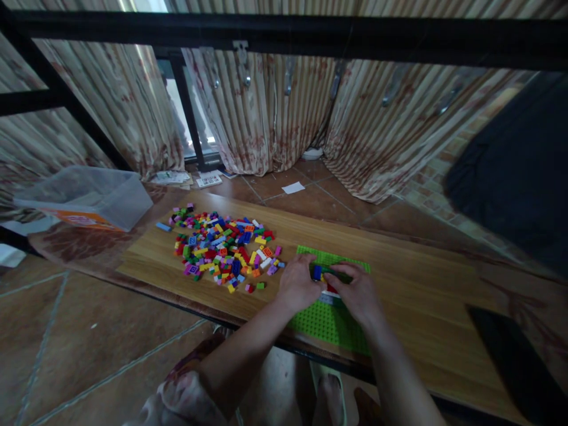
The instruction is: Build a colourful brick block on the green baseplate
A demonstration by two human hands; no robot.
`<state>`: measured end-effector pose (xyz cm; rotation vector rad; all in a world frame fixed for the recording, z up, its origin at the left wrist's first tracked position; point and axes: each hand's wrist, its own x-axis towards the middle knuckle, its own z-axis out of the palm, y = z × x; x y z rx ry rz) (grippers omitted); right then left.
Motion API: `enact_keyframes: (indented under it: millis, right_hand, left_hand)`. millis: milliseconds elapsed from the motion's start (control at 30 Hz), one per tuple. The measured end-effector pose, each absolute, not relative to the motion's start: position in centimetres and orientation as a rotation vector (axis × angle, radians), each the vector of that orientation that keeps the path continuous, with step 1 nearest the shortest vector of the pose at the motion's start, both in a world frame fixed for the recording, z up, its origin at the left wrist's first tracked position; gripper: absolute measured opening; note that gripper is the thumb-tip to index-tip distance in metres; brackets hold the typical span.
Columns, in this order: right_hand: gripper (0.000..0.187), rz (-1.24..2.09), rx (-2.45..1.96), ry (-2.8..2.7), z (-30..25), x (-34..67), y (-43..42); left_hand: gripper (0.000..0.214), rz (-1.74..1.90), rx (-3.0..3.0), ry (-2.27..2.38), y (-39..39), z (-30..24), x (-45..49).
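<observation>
A green studded baseplate [331, 325] lies on the wooden board in front of me. On it stands a small build of toy building bricks [327, 296], with blue, yellow, red, white and green parts showing. My left hand [300, 284] is closed at the build's left side, its fingers bent near a blue brick [316, 273]. From the right, my right hand [357, 293] grips the build with thumb and fingers curled, beside a dark green piece at the top. My fingers hide much of the build.
Left of the baseplate, a heap of loose coloured bricks [235, 245] spreads over the wooden board [417, 296]. A clear plastic bin [100, 198] stands at the far left. A dark flat object [506, 355] lies at the right end. Black metal bars and striped curtains are behind.
</observation>
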<state>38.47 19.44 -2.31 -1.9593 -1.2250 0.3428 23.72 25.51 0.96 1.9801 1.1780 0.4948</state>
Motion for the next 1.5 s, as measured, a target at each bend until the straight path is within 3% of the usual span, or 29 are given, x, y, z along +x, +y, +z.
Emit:
enact_keyframes:
  millis: [200,367,600,800,1500]
  right_hand:
    - [0.041,0.459,-1.886,-1.001,-1.9,39.0,19.4]
    - [0.048,0.5,-1.846,-0.731,-1.1,39.4,19.1]
    - [0.042,0.402,-2.054,-0.81,-0.4,39.3,19.1]
    - [0.044,0.436,-2.117,-0.808,0.3,38.9,19.2]
    - [0.042,0.424,-2.108,-0.916,-1.0,38.6,19.5]
  left_hand:
    - [0.056,0.542,1.856,1.125,25.5,1.0,22.6]
    - [0.034,0.705,1.739,1.062,27.3,0.8,21.1]
    - [0.026,0.882,1.775,1.281,30.5,1.2,17.3]
    - [0.027,0.821,1.872,1.576,32.4,2.2,14.0]
    - [0.025,0.552,2.321,1.847,33.7,1.7,13.3]
